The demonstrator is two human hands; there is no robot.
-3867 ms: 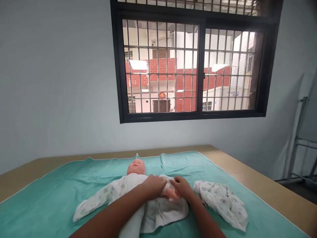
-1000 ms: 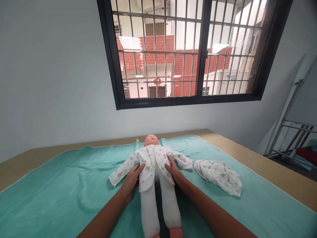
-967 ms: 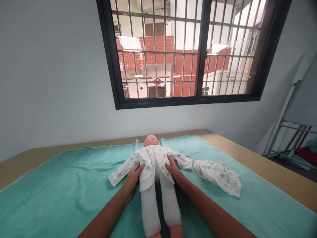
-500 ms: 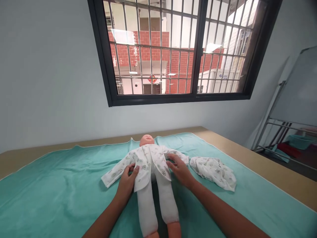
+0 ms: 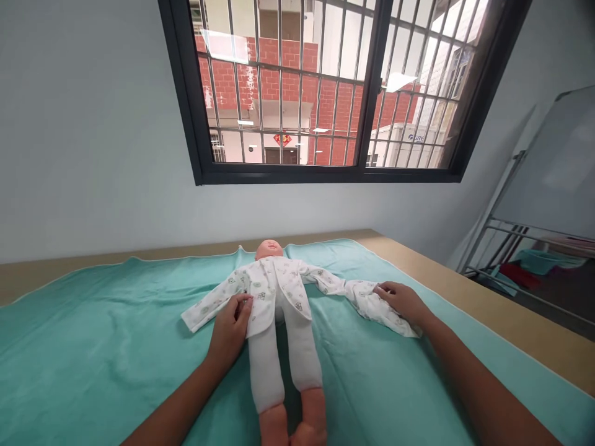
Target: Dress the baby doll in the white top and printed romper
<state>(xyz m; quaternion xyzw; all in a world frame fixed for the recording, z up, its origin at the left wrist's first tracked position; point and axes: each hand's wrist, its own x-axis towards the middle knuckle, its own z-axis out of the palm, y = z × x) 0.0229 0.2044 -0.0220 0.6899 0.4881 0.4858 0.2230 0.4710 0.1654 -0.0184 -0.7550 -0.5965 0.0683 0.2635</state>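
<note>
The doll (image 5: 301,359) lay on its back in a printed jacket (image 5: 261,294) on the teal cloth (image 5: 116,347) over the tabletop (image 5: 465,294), the left hand (image 5: 229,327) curled at the jacket's left edge and the right hand (image 5: 403,301) on the crumpled printed fabric (image 5: 369,302) at right, whether either grip pinched anything being unclear.

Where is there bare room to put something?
Bare teal blanket lies left of the left forearm and between the doll's legs and right forearm. Crowded: the printed jacket by the left hand, the crumpled garment under the right hand.
</note>
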